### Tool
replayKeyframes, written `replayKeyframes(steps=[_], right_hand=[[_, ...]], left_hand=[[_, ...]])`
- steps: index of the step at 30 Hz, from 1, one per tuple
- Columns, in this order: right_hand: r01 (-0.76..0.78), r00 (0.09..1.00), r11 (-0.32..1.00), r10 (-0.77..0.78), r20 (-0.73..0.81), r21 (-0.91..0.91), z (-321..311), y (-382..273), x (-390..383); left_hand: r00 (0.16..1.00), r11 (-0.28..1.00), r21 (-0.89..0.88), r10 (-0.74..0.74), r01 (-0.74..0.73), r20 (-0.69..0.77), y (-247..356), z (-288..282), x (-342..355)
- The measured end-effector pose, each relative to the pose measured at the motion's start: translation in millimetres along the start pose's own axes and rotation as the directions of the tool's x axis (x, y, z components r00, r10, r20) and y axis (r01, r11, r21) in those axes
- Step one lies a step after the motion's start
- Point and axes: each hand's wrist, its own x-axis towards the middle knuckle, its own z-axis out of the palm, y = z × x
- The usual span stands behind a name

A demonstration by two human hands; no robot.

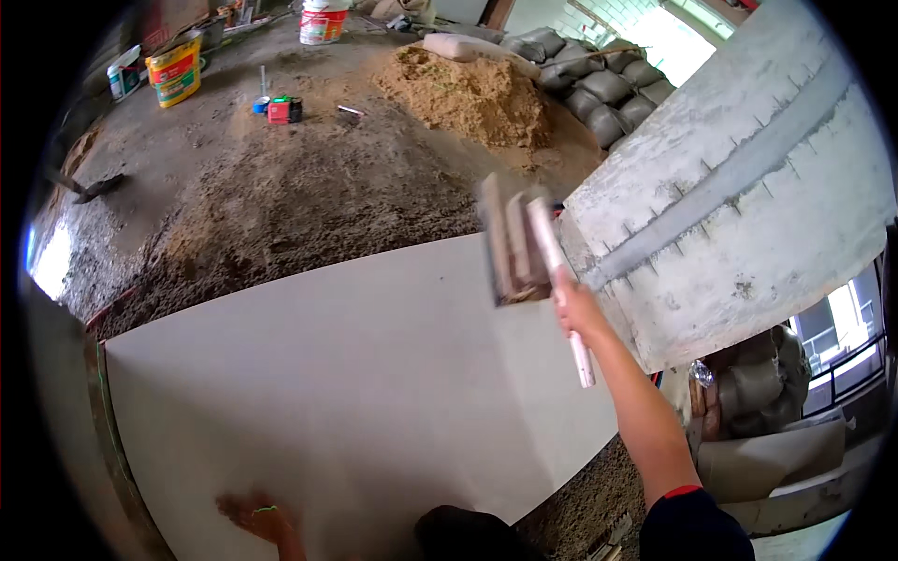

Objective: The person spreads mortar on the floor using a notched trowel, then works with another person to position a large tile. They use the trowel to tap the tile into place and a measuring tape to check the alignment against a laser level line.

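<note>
A large pale grey slab tile (346,355) lies in front of me, its far edge against rough wet mortar. My right hand (578,310) is closed round the pinkish-white handle of a mallet-like tool (510,245). Its broad head of brown wooden slats is blurred, over the slab's far right part; whether it touches cannot be told. Near the slab's close left part is my left hand (254,516), fingers stretched out and nothing held. A thin green line crosses it.
Damp mortar (327,201) spreads beyond the slab, with a sand heap (468,93) behind. A concrete block or wall with a grey stripe (748,178) rises at right. Sacks (603,84), a yellow bucket (175,73), a white-and-red bucket (323,23) and a red-green device (284,110) stand farther off.
</note>
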Motion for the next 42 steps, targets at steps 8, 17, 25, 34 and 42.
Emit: replayKeyframes(steps=[8, 17, 25, 34, 42], right_hand=[[-0.313, 0.944, 0.877, 0.244, -0.222, -0.364, 57, 108, 43], [0.06, 0.944, 0.992, -0.092, -0.316, -0.11, -9, 76, -17], [-0.296, 0.928, 0.952, 0.307, 0.21, -0.08, 95, 57, -26], [0.453, 0.887, 0.865, -0.414, 0.203, -0.217, 184, 77, -146], [0.23, 0.703, 0.929, 0.046, 0.709, -0.288, 304, -96, -224]], left_hand=[[0.947, 0.976, -0.121, 0.143, -0.184, -0.289, -21, 45, 8], [0.956, 0.975, -0.053, 0.2, -0.216, -0.213, -24, 41, 3], [0.945, 0.949, -0.143, 0.247, -0.28, -0.216, -37, 7, -11], [0.962, 0.975, -0.017, -0.216, 0.222, 0.169, -167, -15, -72], [0.906, 0.949, 0.013, -0.304, 0.314, 0.295, -167, -38, -67]])
